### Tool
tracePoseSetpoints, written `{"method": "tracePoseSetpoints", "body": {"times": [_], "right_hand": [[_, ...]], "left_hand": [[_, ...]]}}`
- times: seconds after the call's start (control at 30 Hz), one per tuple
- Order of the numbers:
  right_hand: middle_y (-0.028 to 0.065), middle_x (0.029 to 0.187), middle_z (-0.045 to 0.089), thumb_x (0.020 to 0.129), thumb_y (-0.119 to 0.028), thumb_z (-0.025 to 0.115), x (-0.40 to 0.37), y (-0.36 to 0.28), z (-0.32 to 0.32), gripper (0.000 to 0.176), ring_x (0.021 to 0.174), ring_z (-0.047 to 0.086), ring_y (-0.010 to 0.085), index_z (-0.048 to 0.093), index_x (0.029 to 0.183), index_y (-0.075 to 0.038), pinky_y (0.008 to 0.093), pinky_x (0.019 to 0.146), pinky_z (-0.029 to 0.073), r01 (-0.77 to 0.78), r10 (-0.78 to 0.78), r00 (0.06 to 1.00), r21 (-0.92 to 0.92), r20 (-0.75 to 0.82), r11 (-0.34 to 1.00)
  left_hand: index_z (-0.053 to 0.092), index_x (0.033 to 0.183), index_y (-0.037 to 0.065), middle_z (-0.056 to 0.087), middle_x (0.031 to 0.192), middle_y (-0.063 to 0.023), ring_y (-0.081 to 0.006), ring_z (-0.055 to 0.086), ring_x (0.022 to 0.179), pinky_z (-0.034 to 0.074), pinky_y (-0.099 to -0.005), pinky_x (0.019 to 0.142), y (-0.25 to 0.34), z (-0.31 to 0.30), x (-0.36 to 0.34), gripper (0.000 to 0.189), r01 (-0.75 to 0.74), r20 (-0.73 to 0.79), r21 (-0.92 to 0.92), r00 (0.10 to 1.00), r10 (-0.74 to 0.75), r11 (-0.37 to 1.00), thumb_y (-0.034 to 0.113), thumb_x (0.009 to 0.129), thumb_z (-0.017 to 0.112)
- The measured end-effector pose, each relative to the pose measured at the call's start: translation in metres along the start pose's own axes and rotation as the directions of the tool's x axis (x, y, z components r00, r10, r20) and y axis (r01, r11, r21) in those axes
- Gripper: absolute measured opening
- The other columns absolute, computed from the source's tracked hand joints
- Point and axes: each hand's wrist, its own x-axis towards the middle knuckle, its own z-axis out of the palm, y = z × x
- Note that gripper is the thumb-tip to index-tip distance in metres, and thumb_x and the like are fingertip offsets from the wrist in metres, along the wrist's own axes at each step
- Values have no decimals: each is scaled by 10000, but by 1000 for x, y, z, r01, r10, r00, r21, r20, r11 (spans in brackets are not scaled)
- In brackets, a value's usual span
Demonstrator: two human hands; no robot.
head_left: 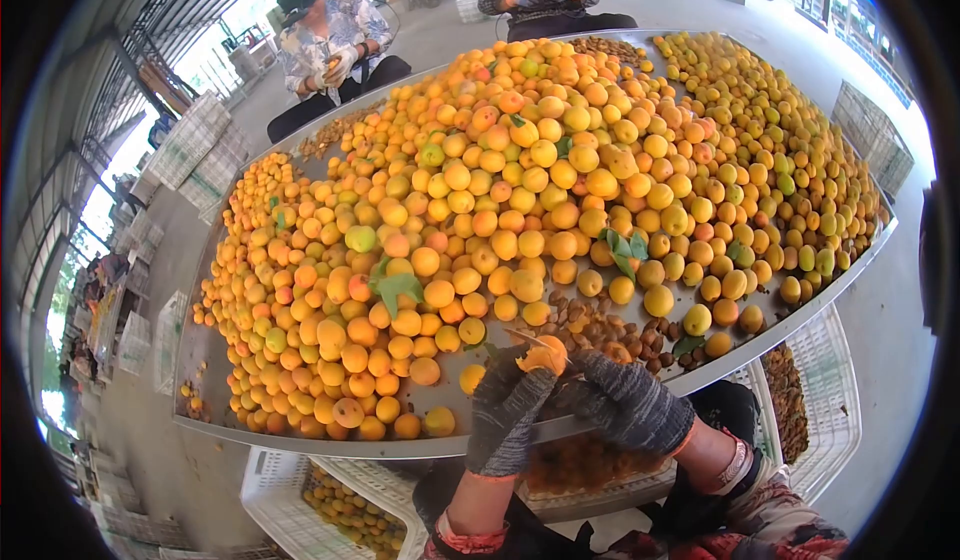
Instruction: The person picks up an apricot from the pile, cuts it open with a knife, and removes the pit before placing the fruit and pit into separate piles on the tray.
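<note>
Grey knit gloves with orange cuffs cover both my hands at the near edge of the metal table (330, 449). My left hand (506, 415) is closed around a split apricot (543, 357), its orange flesh turned up. Close beside it, my right hand (632, 400) is closed too, its fingertips near the fruit; whatever they grip is hidden. A thin brownish sliver lies across the top of the apricot, too small to name. Brown apricot pits (590, 330) lie just beyond my hands. A large heap of whole apricots (480, 190) covers much of the table.
Below the table edge, a white crate (262, 480) contains apricots; split fruit (600, 467) lies under my hands. Another white crate (838, 400) stands at right. Two people sit across the table, one with gloved hands (335, 68). Stacked crates (195, 145) stand at left.
</note>
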Motion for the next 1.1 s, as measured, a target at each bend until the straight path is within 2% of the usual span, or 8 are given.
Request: {"method": "tracePoseSetpoints", "body": {"times": [0.2, 0.27, 0.3, 0.37, 0.47, 0.7, 0.8, 1.1], "right_hand": [[196, 1164, 513, 840, -20, 500, -5, 12, -2, 346, 1054, 532, 261, 469, 1176, 55, 327, 832, 456, -124, 112, 992, 227, 65, 966], [218, 1152, 513, 830, -16, 495, -5, 14, -5, 305, 1072, 517, 285, 518, 1124, 59, 349, 821, 465, 34, -8, 996, -296, 89, 955], [218, 1152, 513, 830, -16, 495, -6, 16, -7, 305, 1072, 517, 285, 518, 1124, 59, 349, 821, 465, 32, -8, 997, -289, 82, 957], [237, 1153, 503, 816, -21, 503, -5, 20, -9, 295, 1003, 554, 314, 538, 1097, 62, 361, 763, 491, 398, -355, 912, -656, 207, 641], [235, 1056, 544, 829, -81, 519, 0, 9, 1, 317, 833, 610, 314, 519, 1122, 41, 364, 651, 506, 197, -213, 977, -282, -27, 939], [191, 850, 589, 846, -204, 531, 3, 12, 18, 407, 651, 612, 305, 440, 1201, -28, 371, 534, 484, -26, 5, 997, -263, -82, 964], [169, 836, 602, 847, -195, 528, 4, 4, 19, 386, 662, 608, 318, 445, 1191, -41, 369, 548, 486, -76, 51, 992, -233, -112, 970], [157, 916, 616, 828, -106, 547, 7, -9, 7, 442, 806, 617, 317, 419, 1245, -36, 350, 671, 499, -128, 121, 991, -156, -57, 979]], "left_hand": [[517, 1136, -1, 581, 1011, -49, -108, 542, 883, 441, -225, 761, 13, 17, -4, 368, -155, -23, 173, 987, 162, 973, 90, 798, 628], [520, 1131, -5, 581, 1007, -47, -102, 538, 879, 438, -222, 760, 9, 7, 0, 358, -149, 29, 269, 989, 146, 951, 72, 797, 623], [522, 1125, -9, 581, 1002, -45, -97, 534, 876, 435, -219, 760, 7, 3, 1, 348, -145, 81, 360, 989, 124, 922, 54, 797, 617], [532, 1104, -8, 582, 981, -42, -95, 534, 852, 436, -221, 747, -1, 10, 0, 318, -168, 3, 328, 984, 177, 929, 85, 810, 608], [544, 1071, 4, 580, 926, -34, -100, 534, 802, 436, -228, 718, -5, 17, 2, 294, -156, -134, 233, 973, 190, 960, 177, 837, 584], [545, 1024, 23, 587, 890, -48, -119, 541, 787, 436, -247, 665, -12, 10, 4, 287, 46, -221, -140, 972, -77, 989, 272, 882, 519], [552, 1014, 19, 587, 883, -48, -114, 538, 784, 432, -244, 667, -20, -1, 5, 288, -104, -176, 220, 974, 144, 970, 274, 886, 514], [563, 1051, 5, 579, 895, -13, -78, 499, 778, 408, -230, 676, -10, 9, 0, 277, 23, -207, 132, 978, 5, 991, 216, 873, 546]]}}
